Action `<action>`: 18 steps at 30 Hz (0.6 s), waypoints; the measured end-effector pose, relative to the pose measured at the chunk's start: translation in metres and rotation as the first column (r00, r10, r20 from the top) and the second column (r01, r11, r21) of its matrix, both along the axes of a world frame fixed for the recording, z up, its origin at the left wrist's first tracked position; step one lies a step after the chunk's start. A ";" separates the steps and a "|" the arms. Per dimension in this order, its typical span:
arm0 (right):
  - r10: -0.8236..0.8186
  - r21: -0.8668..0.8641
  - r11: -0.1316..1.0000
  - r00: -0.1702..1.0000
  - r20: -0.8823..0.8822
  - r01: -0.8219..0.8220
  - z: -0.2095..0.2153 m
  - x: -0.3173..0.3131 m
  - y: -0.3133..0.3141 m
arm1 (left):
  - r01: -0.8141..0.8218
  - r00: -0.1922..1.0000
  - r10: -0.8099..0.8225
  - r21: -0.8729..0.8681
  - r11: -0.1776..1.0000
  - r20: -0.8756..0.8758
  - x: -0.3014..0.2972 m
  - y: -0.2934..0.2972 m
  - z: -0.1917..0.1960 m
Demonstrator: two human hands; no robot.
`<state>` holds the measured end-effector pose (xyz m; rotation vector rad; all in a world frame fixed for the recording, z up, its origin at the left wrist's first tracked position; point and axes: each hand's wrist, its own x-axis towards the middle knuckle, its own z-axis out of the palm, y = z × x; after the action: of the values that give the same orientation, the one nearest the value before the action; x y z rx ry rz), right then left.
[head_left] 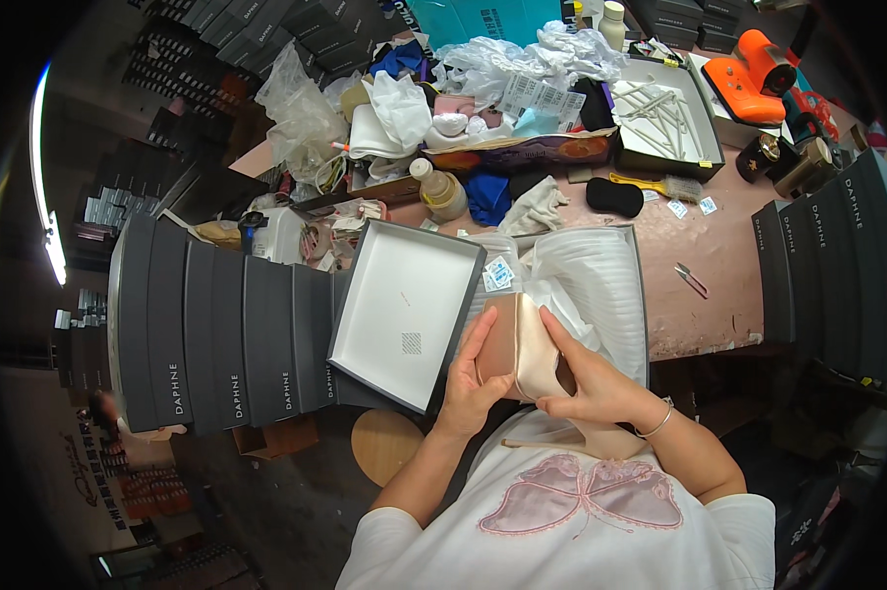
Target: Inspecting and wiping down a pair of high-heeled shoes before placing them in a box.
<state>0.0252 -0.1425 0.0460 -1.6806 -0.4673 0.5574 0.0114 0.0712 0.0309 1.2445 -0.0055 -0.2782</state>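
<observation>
The fingers of the left hand (473,386) and the right hand (600,382) close around a satiny tan-and-cream item (537,359), apparently a shoe, gripping it from both sides. The left fingers press along its tan face, and the right fingers lie along its cream side with the thumb near its lower end. The item is held in front of the person's white shirt (561,511), over the near part of an open box (644,315). A thin bracelet (657,421) circles the right wrist.

White wrapping (596,280) fills the box, with blue-and-white stickers (499,272) just beyond the item. A box lid (394,295) with a white inside sits at a slant just left of the box, beside a row of dark grey boxes (212,334). On the right, small snips (693,280) lie on the pink bench (704,320), with more grey boxes (827,251) past them. Farther back are a black oval pad (614,197), a yellow-handled brush (650,184), a capped bottle (437,192) and an orange device (753,79).
</observation>
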 end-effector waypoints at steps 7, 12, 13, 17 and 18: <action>0.000 -0.008 1.000 1.000 -0.002 0.000 -0.004 -0.002 0.000 | -0.006 1.000 0.006 0.032 0.999 0.000 -0.001 0.000 -0.005; -0.007 0.002 1.000 1.000 0.005 0.007 -0.003 -0.001 0.000 | -0.040 0.999 0.038 0.078 0.996 0.027 0.000 -0.003 -0.002; -0.007 0.007 1.000 1.000 -0.001 0.007 -0.003 0.000 0.000 | -0.041 0.999 0.040 0.070 0.997 0.019 0.000 -0.003 -0.002; -0.004 0.002 1.000 1.000 0.010 0.004 -0.004 -0.001 0.000 | -0.037 0.999 0.037 0.032 0.999 0.003 0.001 -0.002 -0.002; -0.004 0.005 1.000 1.000 0.010 0.004 -0.003 0.000 0.000 | -0.035 0.999 0.035 0.022 0.999 0.004 0.001 -0.002 -0.001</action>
<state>0.0249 -0.1430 0.0429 -1.6803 -0.4725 0.5449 0.0120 0.0690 0.0297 1.2655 0.0162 -0.2467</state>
